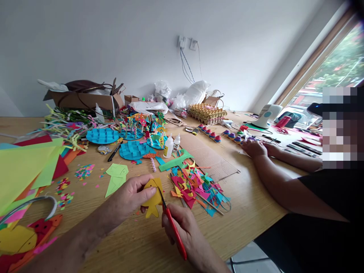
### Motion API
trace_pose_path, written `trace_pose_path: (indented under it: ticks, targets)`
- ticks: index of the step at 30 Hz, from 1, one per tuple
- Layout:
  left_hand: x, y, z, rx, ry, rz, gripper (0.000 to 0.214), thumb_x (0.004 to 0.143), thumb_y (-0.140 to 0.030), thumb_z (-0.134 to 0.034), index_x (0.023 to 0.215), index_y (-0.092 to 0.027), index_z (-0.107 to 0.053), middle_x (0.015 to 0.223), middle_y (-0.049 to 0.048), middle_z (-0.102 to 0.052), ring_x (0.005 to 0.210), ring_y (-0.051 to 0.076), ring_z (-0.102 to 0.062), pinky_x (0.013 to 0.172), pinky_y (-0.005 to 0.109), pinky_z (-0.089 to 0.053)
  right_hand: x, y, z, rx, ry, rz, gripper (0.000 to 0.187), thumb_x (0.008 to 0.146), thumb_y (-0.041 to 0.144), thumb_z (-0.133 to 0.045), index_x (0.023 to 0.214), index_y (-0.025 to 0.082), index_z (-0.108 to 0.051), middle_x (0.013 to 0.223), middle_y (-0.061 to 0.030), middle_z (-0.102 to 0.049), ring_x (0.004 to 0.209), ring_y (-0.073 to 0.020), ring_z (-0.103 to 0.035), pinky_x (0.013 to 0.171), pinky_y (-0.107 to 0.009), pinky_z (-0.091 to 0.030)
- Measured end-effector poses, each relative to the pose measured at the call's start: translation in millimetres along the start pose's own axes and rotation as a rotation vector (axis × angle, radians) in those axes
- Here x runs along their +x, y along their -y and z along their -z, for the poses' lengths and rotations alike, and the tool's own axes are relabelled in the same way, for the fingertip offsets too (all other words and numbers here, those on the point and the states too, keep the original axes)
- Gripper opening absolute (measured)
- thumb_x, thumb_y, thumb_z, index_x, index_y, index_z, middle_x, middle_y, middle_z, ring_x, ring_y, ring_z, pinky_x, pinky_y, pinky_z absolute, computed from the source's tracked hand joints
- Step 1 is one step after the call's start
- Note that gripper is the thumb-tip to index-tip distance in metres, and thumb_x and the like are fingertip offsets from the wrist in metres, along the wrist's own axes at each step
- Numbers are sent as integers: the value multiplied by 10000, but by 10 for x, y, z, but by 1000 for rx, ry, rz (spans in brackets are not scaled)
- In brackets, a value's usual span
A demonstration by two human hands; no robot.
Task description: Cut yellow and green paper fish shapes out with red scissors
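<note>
Between the thumb and fingers of my left hand (136, 195) is a yellow paper fish (152, 211), tail pointing down, with drawn lines and a strip of surplus paper along its upper right. My right hand (182, 225) is closed round the red handles of a pair of scissors (174, 227). The dark blades reach up to the fish's right edge, close to my left thumb. Just left of the fish, a pale green paper piece (116, 176) with pencil outlines lies on the wooden table (119, 242). To the right spreads a heap of coloured paper scraps (196, 185).
Blue round bases (133, 150), two glue bottles (168, 147) and a black marker (114, 152) lie beyond my hands. Coloured sheets (28, 163) fill the left side. Flat cardboard (207, 155) and egg trays (207, 113) are farther back. A co-worker's arms (273, 178) rest on the table at right.
</note>
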State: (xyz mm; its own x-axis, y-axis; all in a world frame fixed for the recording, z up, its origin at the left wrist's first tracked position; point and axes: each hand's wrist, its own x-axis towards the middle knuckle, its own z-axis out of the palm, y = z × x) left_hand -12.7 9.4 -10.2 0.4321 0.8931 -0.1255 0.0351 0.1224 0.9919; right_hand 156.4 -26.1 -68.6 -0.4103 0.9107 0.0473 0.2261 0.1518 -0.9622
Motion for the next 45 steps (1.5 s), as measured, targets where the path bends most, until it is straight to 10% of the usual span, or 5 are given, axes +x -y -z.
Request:
trace_pose_path:
  ticks: [45]
  targets:
    - [11, 26, -23, 31, -31, 12, 254, 724, -420, -582, 684, -175, -532, 579, -50, -501, 504, 93, -438, 463, 197, -349, -2, -24, -14, 60, 12, -11, 399, 890, 474, -388, 614, 186, -373, 535, 55, -335, 495, -81, -289, 457, -211, -225]
